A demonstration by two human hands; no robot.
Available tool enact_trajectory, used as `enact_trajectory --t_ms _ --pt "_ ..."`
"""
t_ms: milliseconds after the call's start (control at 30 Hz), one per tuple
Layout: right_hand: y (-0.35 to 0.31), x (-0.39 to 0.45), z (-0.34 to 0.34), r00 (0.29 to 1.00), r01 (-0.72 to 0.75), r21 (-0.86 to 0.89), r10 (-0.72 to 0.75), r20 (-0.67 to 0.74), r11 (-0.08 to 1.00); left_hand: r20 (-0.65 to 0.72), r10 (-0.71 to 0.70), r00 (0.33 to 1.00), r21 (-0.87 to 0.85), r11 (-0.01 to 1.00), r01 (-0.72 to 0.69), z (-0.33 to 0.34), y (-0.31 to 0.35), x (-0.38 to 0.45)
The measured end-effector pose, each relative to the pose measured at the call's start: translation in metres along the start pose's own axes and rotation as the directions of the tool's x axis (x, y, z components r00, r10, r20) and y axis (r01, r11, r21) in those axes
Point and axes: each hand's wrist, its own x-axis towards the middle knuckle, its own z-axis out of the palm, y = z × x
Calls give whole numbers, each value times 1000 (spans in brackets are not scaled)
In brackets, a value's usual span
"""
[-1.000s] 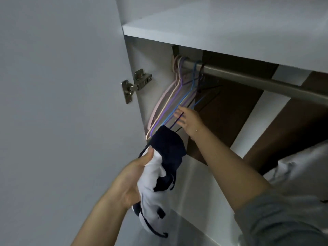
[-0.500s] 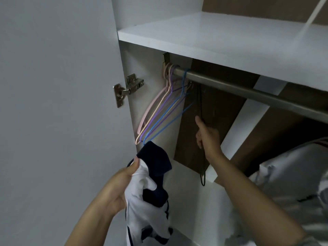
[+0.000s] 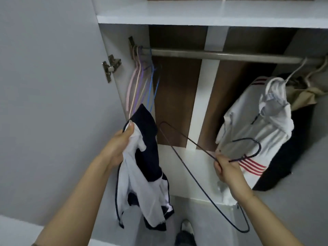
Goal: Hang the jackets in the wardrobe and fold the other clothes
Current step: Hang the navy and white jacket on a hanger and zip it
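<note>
Right hand pinches a dark wire hanger at its neck; left hand grips the navy-and-white jacket, whose bunched fabric could snag the hanger.

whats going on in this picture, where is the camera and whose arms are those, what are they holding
There is no machine here. The camera sits on a person's head and looks forward and down, so the two bare arms are that person's own, reaching into an open wardrobe.

The left hand grips a navy and white jacket, bunched up near its collar. The right hand holds a thin dark hanger by the neck just below its hook, off the rail.

Across the wardrobe runs a metal rail. At its left end hang several empty coloured hangers. At its right end hangs a white jacket with red stripes, with other clothes behind it. A shoe shows at the bottom.
</note>
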Motion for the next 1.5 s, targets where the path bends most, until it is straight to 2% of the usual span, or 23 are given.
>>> enact_trajectory --t_ms 100,200,300,400,500,633,700,767,800,833,900,933,967,1033,1100,1133,1167,1267,1333,1400,1433,1467,1500 --pt "26 -59 -14 995 -1 -40 5 104 999 54 34 998 -32 999 -32 7 -3 -22" --pt "50 -99 -16 988 2 -96 13 154 995 123 2 992 72 997 -11 20 -3 -56" --pt "58 -120 4 989 48 -129 -29 148 991 217 10 976 145 989 -42 45 0 -102" --pt "48 -125 25 992 80 -161 -63 111 984 384 -40 923 47 999 23 63 -5 -144" --pt "29 -127 24 997 61 31 -63 38 998 418 -15 908 11 1000 12 58 -15 -157" --pt "5 -132 1 986 160 221 -165 7 962 276 -131 952 287 957 49 49 -45 -168" --pt "-5 -134 -6 976 215 179 -220 9 960 253 -75 964 504 861 -65 55 -62 -176" --pt "-17 -135 -14 957 284 64 -287 42 957 175 256 951 655 691 -307 63 -66 -177" --pt "-24 -134 -18 946 317 22 -317 65 948 134 469 873 648 625 -435 67 -58 -180" --pt "-30 -133 -22 935 346 -8 -344 87 938 115 649 752 607 554 -570 72 -48 -181" --pt "-40 -128 -30 913 393 -44 -385 134 918 207 827 523 627 298 -720 78 -28 -179" --pt "-45 -126 -33 907 405 -61 -392 157 912 342 805 484 671 152 -726 84 -19 -179" --pt "-49 -123 -36 902 411 -81 -392 180 908 466 728 502 708 33 -705 91 -13 -176" --pt "-57 -118 -40 892 429 -125 -398 216 895 603 548 580 730 -85 -678 106 -7 -167" --pt "-67 -113 -45 874 477 -202 -438 208 855 649 585 486 676 -152 -721 117 -4 -159" --pt "-73 -111 -48 860 507 -237 -470 197 829 646 629 432 649 -155 -745 121 -4 -155" --pt "-80 -109 -52 838 546 -258 -514 185 797 629 656 418 643 -136 -754 125 -4 -152" --pt "-97 -101 -64 701 700 -312 -702 127 642 508 700 502 686 24 -728 131 -4 -138" --pt "-95 -100 -72 560 781 -376 -826 68 499 396 707 586 697 184 -693 135 -1 -131" --pt "-70 -104 -79 422 831 -413 -906 28 374 312 696 647 604 380 -700 134 4 -124" --pt "-49 -106 -79 393 839 -419 -919 25 348 288 688 666 529 465 -709 133 7 -122" --pt "-26 -106 -79 419 827 -424 -908 27 369 273 681 679 450 534 -716 132 11 -122" --pt "-4 -103 -77 502 787 -425 -865 22 446 266 674 689 383 582 -717 130 15 -124"
